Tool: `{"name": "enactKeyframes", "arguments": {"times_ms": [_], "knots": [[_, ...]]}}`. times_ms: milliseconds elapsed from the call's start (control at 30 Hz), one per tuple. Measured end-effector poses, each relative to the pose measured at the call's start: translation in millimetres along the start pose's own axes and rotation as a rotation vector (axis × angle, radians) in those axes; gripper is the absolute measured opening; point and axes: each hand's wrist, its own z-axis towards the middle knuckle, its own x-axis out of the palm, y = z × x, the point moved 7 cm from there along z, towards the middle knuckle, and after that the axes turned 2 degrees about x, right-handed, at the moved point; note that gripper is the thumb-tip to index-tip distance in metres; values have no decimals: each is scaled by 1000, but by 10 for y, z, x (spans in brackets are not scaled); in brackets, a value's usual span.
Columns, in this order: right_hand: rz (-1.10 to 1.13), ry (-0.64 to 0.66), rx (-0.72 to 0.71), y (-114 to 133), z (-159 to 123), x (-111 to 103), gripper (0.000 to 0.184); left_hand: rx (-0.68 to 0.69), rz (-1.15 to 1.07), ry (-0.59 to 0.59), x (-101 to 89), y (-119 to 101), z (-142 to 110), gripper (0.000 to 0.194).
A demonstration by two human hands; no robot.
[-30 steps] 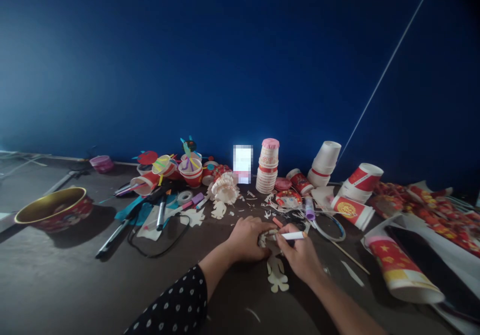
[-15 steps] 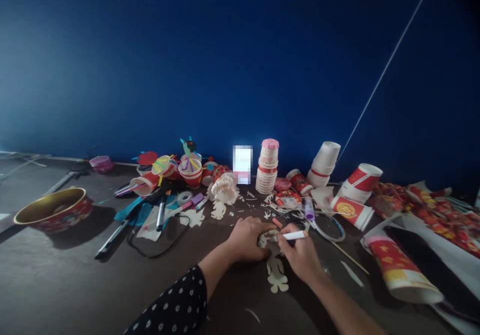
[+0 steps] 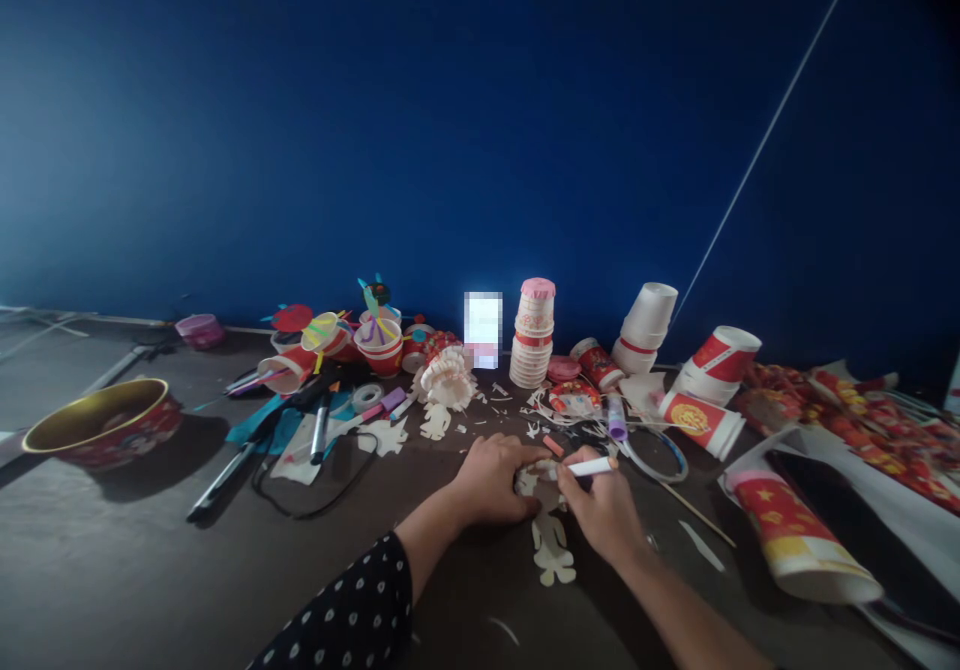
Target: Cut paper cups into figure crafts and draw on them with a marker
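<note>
Holding a lobed cream paper cutout point(image 3: 550, 548) — left hand point(image 3: 489, 480) — right hand point(image 3: 602, 508) on marker point(image 3: 592, 466).

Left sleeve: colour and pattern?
The left sleeve is black with small white dots; it shows best in the head view.

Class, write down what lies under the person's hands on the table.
A pale paper cut-out figure sticks out below the left hand and the right hand, which holds a white marker; the figure's part beneath them is hidden.
</note>
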Motion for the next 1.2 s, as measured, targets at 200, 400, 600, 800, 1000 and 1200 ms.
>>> {"name": "enactKeyframes", "arguments": {"times_ms": [200, 400, 600, 800, 1000, 1200], "knots": [[-27, -19, -10, -9, 7, -10, 19, -3, 1, 3, 6, 5, 7, 59], [-23, 1, -14, 1, 7, 7, 20, -4, 1, 5, -11, -11, 2, 59], [1, 22, -29, 46, 16, 19, 18, 6, -4, -14, -8, 0, 2, 59], [37, 55, -24, 49, 6, 36, 18, 16, 8, -9, 2, -5, 7, 59], [42, 82, -46, 60, 3, 61, 19, 6, 17, 0, 2, 0, 5, 59], [58, 77, -60, 89, -3, 44, 19, 16, 3, -24, 7, 9, 3, 59]]}}
